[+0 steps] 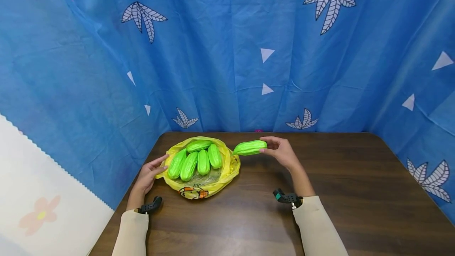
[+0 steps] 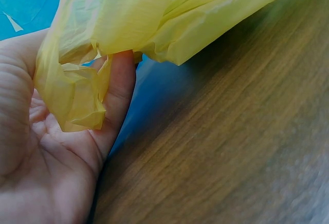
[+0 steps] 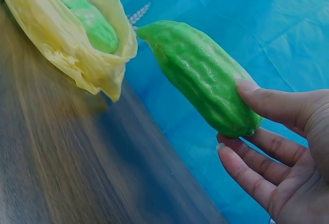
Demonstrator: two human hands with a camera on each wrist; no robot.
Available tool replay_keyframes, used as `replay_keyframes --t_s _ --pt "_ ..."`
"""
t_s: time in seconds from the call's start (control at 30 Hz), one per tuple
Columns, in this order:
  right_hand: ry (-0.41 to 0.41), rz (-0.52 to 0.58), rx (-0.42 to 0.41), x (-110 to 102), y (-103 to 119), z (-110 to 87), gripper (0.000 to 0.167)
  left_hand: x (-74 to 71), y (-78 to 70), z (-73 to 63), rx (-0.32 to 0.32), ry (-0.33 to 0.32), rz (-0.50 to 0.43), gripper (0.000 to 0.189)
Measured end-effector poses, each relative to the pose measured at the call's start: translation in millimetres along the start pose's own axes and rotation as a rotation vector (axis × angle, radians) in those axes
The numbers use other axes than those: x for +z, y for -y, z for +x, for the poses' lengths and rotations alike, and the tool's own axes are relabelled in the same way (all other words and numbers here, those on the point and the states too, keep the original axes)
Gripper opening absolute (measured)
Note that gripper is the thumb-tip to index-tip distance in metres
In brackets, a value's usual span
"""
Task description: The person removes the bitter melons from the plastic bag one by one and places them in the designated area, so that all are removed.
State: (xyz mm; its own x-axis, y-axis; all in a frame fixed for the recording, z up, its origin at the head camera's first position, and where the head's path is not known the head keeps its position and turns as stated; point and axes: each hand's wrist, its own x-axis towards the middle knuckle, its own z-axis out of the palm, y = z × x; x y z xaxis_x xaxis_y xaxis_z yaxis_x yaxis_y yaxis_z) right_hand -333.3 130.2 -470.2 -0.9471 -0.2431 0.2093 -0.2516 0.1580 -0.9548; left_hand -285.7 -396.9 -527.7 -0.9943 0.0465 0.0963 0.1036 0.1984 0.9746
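Note:
A yellow plastic bag point(image 1: 217, 188) lies spread open on the table at left, with several bright green bitter gourds point(image 1: 189, 166) inside it. At the bag's left rim, my left hand point(image 1: 145, 177) holds the plastic between thumb and fingers; the left wrist view shows a fold of the bag point(image 2: 133, 18) hanging over the palm. My right hand point(image 1: 284, 155) pinches another bitter gourd point(image 1: 250, 147) by its blunt end. That gourd is held above the table, its pointed tip toward the bag's right rim. In the right wrist view its ridged skin point(image 3: 198, 75) shows clearly.
The dark brown wooden table point(image 1: 341, 185) extends to the right of the bag and in front of it. A blue patterned curtain point(image 1: 231, 50) hangs behind and along both sides. Each wrist wears a black camera mount point(image 1: 287, 197).

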Motion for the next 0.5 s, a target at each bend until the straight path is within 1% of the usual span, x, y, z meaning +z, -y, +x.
replay_keyframes --t_s 0.27,0.5 --pt "-0.051 -0.017 0.017 -13.4 -7.9 -2.5 0.049 0.2 2.4 1.6 0.005 -0.008 -0.013 0.057" --pt "-0.081 -0.053 0.038 -20.9 -16.4 -4.9 0.047 1.0 1.6 0.9 0.013 0.001 -0.008 0.057"
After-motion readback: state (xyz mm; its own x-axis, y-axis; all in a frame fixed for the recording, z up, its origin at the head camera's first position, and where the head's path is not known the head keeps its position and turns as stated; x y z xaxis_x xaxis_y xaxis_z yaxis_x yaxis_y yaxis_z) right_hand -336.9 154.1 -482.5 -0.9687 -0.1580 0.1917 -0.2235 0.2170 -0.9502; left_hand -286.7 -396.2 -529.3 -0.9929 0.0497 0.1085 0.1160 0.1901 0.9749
